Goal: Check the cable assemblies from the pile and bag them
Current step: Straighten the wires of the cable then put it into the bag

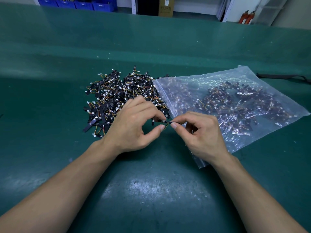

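1. Both hands pinch 1 cable assembly (164, 121) between them, just above the tabletop (151, 185) and near the bag's mouth. The left hand (133, 125) holds 1 end of its black strip, and the right hand (200, 133) holds the other, fingers curled.
2. It looks small and light. The strip seems stiff and the thin wires soft, likely to snag or kink, so the strip ends are the safer hold, not the wires or white plug.
3. The clear bag (235, 78) lies flat at right, already holding many assemblies. Its mouth touches the pile (116, 96) of loose ones.
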Available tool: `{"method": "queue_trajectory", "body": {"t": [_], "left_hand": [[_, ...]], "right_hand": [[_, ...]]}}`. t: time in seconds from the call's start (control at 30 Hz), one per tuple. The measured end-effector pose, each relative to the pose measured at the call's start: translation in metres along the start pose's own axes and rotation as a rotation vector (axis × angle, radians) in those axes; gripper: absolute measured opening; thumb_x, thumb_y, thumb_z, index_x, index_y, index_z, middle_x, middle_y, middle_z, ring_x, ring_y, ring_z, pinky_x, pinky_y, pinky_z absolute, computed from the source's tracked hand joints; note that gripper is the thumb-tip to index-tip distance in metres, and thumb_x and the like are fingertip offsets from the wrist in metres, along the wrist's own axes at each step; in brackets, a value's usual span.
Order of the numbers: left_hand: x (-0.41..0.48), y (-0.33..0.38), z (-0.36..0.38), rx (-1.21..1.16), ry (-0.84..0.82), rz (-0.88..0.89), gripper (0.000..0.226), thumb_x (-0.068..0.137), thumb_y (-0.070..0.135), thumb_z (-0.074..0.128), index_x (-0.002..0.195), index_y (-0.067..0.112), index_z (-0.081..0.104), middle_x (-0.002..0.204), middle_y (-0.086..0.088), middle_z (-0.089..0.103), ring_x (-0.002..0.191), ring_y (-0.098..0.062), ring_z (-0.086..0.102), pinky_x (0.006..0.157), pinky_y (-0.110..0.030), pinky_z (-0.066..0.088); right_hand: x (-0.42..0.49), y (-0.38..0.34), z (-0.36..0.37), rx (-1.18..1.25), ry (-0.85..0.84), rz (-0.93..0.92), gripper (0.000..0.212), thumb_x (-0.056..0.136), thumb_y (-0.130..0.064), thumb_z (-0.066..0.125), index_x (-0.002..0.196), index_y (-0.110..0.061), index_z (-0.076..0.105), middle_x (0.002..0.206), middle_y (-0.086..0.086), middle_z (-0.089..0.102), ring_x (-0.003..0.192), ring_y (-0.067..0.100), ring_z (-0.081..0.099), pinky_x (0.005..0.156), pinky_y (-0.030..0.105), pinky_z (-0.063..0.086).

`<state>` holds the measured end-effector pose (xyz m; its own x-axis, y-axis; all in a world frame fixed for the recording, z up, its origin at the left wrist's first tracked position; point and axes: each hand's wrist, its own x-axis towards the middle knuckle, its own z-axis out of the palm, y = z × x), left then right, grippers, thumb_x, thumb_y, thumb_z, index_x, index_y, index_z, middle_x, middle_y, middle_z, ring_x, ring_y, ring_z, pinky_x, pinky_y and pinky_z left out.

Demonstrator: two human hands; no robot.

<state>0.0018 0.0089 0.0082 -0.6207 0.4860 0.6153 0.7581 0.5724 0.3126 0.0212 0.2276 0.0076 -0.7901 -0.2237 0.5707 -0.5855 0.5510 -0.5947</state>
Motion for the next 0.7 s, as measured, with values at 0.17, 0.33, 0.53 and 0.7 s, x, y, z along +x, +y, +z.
{"method": "queue_trajectory", "body": {"t": [0.17, 0.33, 0.53, 0.7], "left_hand": [[0.0004, 0.0005, -0.0002, 0.008, -0.002, -0.002, 0.009, 0.09, 0.024, 0.071, 0.09, 0.015, 0.073, 0.087, 0.004, 0.068, 0.083, -0.024, 0.054, 0.073, -0.047, 0.045], [0.0008, -0.0001, 0.0006, 0.02, 0.023, 0.0, 0.008, 0.092, 0.02, 0.07, 0.086, 0.014, 0.072, 0.084, 0.004, 0.067, 0.081, -0.023, 0.053, 0.072, -0.047, 0.044], [0.0009, 0.0008, 0.0004, 0.015, 0.018, 0.004, 0.009, 0.091, 0.022, 0.07, 0.088, 0.015, 0.073, 0.084, 0.005, 0.068, 0.081, -0.023, 0.053, 0.072, -0.047, 0.045], [0.0005, 0.0018, -0.0002, 0.013, 0.01, -0.011, 0.012, 0.09, 0.026, 0.069, 0.092, 0.015, 0.074, 0.087, 0.005, 0.069, 0.083, -0.024, 0.055, 0.075, -0.043, 0.044]], "right_hand": [[-0.0001, -0.0021, -0.0003, 0.007, -0.014, 0.003, 0.002, 0.085, -0.013, 0.077, 0.083, -0.014, 0.077, 0.071, -0.017, 0.062, 0.052, 0.01, 0.05, 0.056, 0.009, 0.035], [-0.0003, -0.0036, -0.0008, 0.024, -0.005, 0.037, 0.008, 0.084, -0.023, 0.076, 0.089, -0.017, 0.078, 0.067, -0.029, 0.057, 0.048, 0.013, 0.05, 0.054, 0.009, 0.033], [-0.0007, -0.0011, 0.0007, 0.006, -0.015, 0.015, 0.005, 0.086, -0.013, 0.075, 0.082, -0.016, 0.075, 0.071, -0.019, 0.061, 0.051, 0.01, 0.05, 0.054, 0.013, 0.037], [-0.0005, 0.0001, 0.0015, 0.003, -0.01, 0.014, 0.005, 0.086, -0.013, 0.075, 0.082, -0.015, 0.075, 0.071, -0.018, 0.061, 0.051, 0.011, 0.051, 0.054, 0.014, 0.038]]}}
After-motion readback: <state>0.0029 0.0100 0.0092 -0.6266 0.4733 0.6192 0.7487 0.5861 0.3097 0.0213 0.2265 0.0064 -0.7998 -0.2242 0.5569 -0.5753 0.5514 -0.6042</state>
